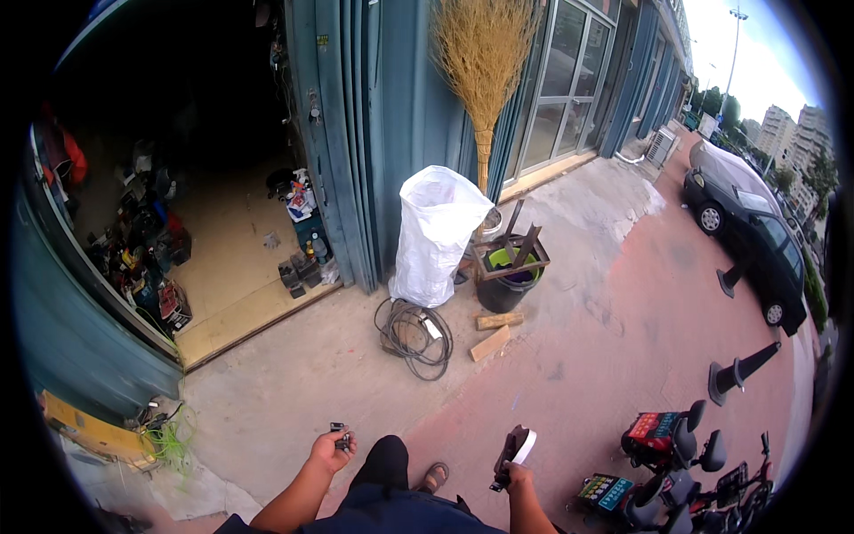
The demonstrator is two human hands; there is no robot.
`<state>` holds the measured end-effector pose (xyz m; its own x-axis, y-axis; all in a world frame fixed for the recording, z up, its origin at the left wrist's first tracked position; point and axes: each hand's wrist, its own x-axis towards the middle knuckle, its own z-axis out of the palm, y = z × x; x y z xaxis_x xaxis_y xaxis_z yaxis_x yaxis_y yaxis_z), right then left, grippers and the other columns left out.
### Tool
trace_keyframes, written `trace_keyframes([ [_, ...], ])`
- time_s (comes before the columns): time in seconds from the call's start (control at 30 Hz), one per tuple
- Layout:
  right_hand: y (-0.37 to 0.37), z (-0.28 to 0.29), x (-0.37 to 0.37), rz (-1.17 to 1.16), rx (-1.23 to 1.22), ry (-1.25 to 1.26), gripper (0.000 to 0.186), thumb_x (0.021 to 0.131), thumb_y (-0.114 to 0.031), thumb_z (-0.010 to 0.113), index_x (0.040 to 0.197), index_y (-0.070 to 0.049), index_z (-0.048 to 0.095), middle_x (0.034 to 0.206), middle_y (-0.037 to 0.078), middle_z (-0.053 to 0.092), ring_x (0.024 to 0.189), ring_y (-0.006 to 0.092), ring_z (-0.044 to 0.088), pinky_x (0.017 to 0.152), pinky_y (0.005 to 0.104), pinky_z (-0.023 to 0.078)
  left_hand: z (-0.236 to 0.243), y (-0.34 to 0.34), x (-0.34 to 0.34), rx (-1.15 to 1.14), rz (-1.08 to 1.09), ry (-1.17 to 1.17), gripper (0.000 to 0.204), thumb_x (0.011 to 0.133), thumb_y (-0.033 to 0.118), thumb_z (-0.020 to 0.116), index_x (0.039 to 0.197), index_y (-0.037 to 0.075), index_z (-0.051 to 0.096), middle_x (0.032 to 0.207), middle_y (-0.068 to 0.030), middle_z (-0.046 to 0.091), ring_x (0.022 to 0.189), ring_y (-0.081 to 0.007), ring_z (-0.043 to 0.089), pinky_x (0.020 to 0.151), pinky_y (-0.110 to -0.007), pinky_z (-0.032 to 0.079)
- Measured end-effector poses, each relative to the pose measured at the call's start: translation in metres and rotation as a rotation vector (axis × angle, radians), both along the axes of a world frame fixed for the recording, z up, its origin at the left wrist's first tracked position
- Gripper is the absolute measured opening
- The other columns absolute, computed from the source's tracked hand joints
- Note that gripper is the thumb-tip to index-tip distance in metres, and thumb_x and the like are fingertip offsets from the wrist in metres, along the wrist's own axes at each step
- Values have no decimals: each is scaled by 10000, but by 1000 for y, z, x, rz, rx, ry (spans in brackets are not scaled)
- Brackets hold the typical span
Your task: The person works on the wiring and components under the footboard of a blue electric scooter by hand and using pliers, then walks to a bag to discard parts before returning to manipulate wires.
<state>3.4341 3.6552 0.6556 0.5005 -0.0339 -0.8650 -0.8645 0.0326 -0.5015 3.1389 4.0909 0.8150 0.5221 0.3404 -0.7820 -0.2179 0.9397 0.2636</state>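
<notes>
My left hand [333, 451] is closed round a small dark metal object [340, 432], too small to name, low in the middle of the view. My right hand [516, 472] grips a dark brown piece [511, 449] with a curved white strip along one edge, lower right of centre. My dark-clad knee and a sandalled foot show between the hands. Ahead, on the concrete, lie a coiled black cable [414, 360] and two short wooden blocks [489, 343].
A white sack [431, 240], straw broom [483, 62] and dark bucket [504, 294] stand by a blue metal wall. An open doorway [227, 267] shows clutter. At right are black posts [738, 374], parked scooters [649, 445] and a dark car [756, 254]; a yellow object [93, 423] lies lower left.
</notes>
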Motion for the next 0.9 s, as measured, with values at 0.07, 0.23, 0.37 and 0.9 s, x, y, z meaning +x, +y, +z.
trace_keyframes([
  [0.07,46,41,50,70,164,-62,124,888,6,682,994,37,627,746,120,624,599,294,652,547,444,572,15,43,62,60,-3,-13,171,971,75,562,1135,41,597,971,-156,651,856,-291,626,720,-390,542],
  [0.23,139,103,149,156,276,-214,106,941,-33,628,1021,37,626,748,103,610,600,264,622,583,403,557,80,176,264,250,-95,-137,206,984,84,556,1176,29,606,999,-147,664,909,-282,642,791,-415,544],
  [0.37,188,115,212,125,220,-230,107,937,-26,628,1024,35,618,749,104,614,602,266,627,576,409,558,140,286,457,364,-142,-285,193,988,103,586,1157,12,606,1000,-137,659,920,-275,639,797,-410,549],
  [0.9,339,211,371,-24,18,-264,106,881,-10,688,962,58,677,744,93,638,593,237,644,549,375,555,111,467,760,1090,-363,816,797,872,402,763,1380,-124,445,1418,-332,514,1335,-439,519,1077,-463,469],
])
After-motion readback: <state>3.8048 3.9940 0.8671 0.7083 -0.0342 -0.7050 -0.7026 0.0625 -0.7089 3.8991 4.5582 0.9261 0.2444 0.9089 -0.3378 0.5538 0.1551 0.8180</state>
